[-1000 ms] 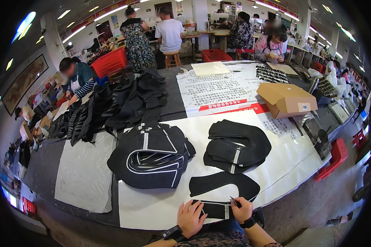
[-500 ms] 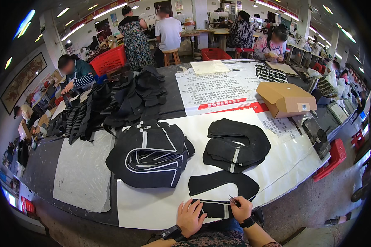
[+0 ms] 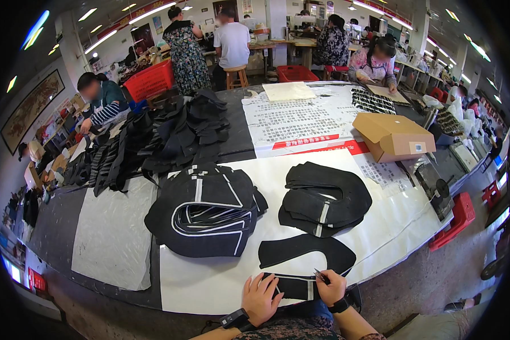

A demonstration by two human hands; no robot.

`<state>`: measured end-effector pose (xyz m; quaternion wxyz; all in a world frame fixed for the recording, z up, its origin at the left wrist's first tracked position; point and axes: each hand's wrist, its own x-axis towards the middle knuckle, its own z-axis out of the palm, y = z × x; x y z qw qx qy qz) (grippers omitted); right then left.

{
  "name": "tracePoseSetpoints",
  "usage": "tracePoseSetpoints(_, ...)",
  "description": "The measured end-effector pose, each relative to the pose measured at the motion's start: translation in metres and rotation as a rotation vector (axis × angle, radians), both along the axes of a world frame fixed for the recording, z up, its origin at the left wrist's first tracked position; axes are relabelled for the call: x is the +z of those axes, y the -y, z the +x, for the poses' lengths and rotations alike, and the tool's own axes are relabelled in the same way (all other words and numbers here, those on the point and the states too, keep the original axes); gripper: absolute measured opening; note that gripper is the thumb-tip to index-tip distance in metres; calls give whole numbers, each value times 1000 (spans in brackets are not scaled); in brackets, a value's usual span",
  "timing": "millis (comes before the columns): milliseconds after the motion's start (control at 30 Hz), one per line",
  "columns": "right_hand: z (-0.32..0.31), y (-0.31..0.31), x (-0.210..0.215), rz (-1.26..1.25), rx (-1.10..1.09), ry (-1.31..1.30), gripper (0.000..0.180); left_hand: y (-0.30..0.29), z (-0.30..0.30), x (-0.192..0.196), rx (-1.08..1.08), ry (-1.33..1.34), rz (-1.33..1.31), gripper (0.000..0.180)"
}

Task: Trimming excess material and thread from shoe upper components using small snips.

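Observation:
A curved black fabric piece point(image 3: 309, 249) lies on the white sheet in front of me, bent like a hook, with a pale strip across its near arm. My left hand point(image 3: 260, 297) rests flat on the near arm's left end, fingers stretched out. A thin pale edge shows beside its fingertips. At the right of that arm, my right hand point(image 3: 331, 288) is closed round a small dark pointed tool point(image 3: 319, 274), its tip just over the fabric; the fist hides most of it. Beyond lies a stack of similar black pieces point(image 3: 345, 198). A taller black stack with white lines point(image 3: 209, 241) stands to the left.
A heap of black pieces point(image 3: 181, 133) covers the table's far left. An open cardboard box point(image 3: 391, 133) and a small dark fan point(image 3: 441, 192) stand right. A red stool point(image 3: 459, 221) is beside the table. Co-workers sit at the far right point(image 3: 374, 62) and left point(image 3: 99, 102).
My hands and the fabric piece stay almost where they were. The co-worker at the far right has lowered a hand to the board on the table; the one at the left has shifted slightly.

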<state>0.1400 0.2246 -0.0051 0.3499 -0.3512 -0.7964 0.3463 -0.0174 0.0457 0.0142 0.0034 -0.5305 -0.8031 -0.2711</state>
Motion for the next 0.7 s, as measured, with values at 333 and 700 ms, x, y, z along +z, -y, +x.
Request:
tracePoseSetpoints(333, -1, 1, 1, 19, 5, -14, 9, 0, 1, 0, -2, -3, -1, 45)
tracePoseSetpoints(700, 0, 0, 0, 19, 1, 18, 11, 0, 0, 0, -3, -32, -28, 44)
